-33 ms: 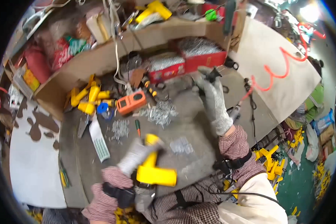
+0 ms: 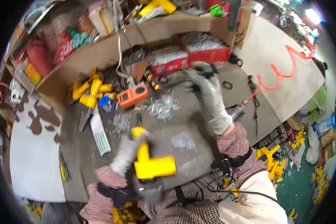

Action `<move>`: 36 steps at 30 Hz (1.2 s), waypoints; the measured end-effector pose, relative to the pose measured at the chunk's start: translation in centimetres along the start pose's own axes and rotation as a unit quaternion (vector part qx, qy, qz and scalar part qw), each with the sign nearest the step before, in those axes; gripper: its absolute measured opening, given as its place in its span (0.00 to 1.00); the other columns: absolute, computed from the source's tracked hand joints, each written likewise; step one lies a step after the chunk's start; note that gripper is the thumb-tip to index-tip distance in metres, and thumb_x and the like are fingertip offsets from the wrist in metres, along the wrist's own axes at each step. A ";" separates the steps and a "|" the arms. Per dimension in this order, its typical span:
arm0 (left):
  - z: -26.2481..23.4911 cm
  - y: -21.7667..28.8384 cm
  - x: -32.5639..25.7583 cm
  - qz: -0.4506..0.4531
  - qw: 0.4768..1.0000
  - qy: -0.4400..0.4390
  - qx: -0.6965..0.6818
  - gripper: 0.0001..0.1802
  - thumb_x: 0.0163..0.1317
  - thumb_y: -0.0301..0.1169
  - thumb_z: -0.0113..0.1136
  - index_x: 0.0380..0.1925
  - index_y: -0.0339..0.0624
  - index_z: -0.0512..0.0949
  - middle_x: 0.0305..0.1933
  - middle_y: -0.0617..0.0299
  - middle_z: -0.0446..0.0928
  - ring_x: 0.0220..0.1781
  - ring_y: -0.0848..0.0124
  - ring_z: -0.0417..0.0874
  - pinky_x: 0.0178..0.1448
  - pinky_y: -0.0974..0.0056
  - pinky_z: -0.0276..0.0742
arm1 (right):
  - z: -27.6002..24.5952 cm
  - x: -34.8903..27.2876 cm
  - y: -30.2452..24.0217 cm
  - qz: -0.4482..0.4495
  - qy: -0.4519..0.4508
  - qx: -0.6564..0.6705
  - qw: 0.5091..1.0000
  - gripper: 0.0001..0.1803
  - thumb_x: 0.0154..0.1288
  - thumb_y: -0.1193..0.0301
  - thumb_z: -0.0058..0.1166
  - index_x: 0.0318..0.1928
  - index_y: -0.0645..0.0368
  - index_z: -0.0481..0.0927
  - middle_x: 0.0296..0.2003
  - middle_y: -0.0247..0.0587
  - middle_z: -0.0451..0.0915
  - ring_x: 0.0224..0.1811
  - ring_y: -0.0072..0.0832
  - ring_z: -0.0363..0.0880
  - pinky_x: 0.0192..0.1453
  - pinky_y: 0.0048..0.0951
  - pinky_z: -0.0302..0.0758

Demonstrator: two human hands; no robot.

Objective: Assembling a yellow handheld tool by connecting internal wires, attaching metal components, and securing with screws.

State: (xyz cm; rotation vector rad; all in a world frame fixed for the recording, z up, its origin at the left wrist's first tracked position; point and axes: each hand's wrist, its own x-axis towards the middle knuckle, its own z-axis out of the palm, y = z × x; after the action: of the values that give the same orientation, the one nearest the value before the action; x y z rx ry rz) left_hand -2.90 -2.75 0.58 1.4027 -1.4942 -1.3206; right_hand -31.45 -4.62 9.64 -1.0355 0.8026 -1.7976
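Note:
My left hand (image 2: 130, 145), in a grey glove, is closed round the handle of a yellow T-shaped plastic tool housing (image 2: 155, 167) near the front edge of the worktable. My right hand (image 2: 205, 80), also gloved, reaches toward the back of the table, short of the red boxes. Its fingers are curled, and a small black piece shows by them; blur hides what it is. Between the hands lies a small clear plastic bag (image 2: 182, 141). Beyond my left hand are two piles of screws (image 2: 164, 107) and a green-handled screwdriver (image 2: 139, 119).
Red boxes (image 2: 210, 55) full of screws stand against the back board. An orange meter (image 2: 133, 96), a blue tape roll (image 2: 106, 104) and several yellow housings (image 2: 95, 91) lie at the back left. A red coiled hose (image 2: 274, 86) hangs at the right, near black cords (image 2: 254, 89).
My right hand has moved slightly left and toward the red boxes. The left hand has shifted a little left and away from me with the yellow housing. The whole view has shifted slightly.

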 end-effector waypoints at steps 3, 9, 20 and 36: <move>-2.9 0.8 -7.5 -0.097 0.984 0.092 -0.121 0.28 0.74 0.53 0.52 0.52 0.36 0.76 0.30 0.64 0.79 0.32 0.70 0.85 0.35 0.64 0.83 | 4.3 -3.8 3.2 0.098 -0.328 -0.090 0.935 0.20 0.70 0.72 0.58 0.59 0.61 0.72 0.49 0.43 0.81 0.54 0.33 0.82 0.59 0.31 0.79; -5.7 -4.6 -16.9 -0.304 0.877 -0.174 -0.330 0.40 0.76 0.62 0.37 0.57 0.31 0.75 0.43 0.55 0.83 0.39 0.70 0.86 0.44 0.67 0.83 | 1.6 -5.0 7.1 0.193 -0.344 -0.433 0.810 0.16 0.70 0.65 0.57 0.51 0.62 0.81 0.49 0.54 0.81 0.50 0.41 0.83 0.57 0.39 0.78; 7.6 0.0 9.6 0.203 0.861 -0.020 0.465 0.11 0.61 0.28 0.61 0.42 0.36 0.76 0.42 0.42 0.80 0.49 0.45 0.83 0.53 0.47 0.79 | -4.6 -3.1 11.4 -0.024 -0.292 -0.663 0.689 0.14 0.64 0.71 0.59 0.49 0.64 0.77 0.46 0.60 0.78 0.51 0.57 0.79 0.55 0.51 0.77; 4.8 0.8 6.3 0.293 0.811 -0.130 0.490 0.14 0.58 0.23 0.60 0.46 0.37 0.81 0.46 0.48 0.80 0.49 0.48 0.83 0.54 0.50 0.80 | -5.1 -1.1 12.2 -0.105 -0.370 -0.668 0.637 0.13 0.64 0.74 0.52 0.49 0.64 0.77 0.48 0.59 0.79 0.46 0.52 0.84 0.49 0.49 0.82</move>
State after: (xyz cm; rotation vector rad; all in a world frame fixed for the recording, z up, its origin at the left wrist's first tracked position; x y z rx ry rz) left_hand -8.82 -7.93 -0.83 1.1084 -2.7328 -0.2953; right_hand -31.16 -7.97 -3.18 -2.6360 1.4716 -0.4213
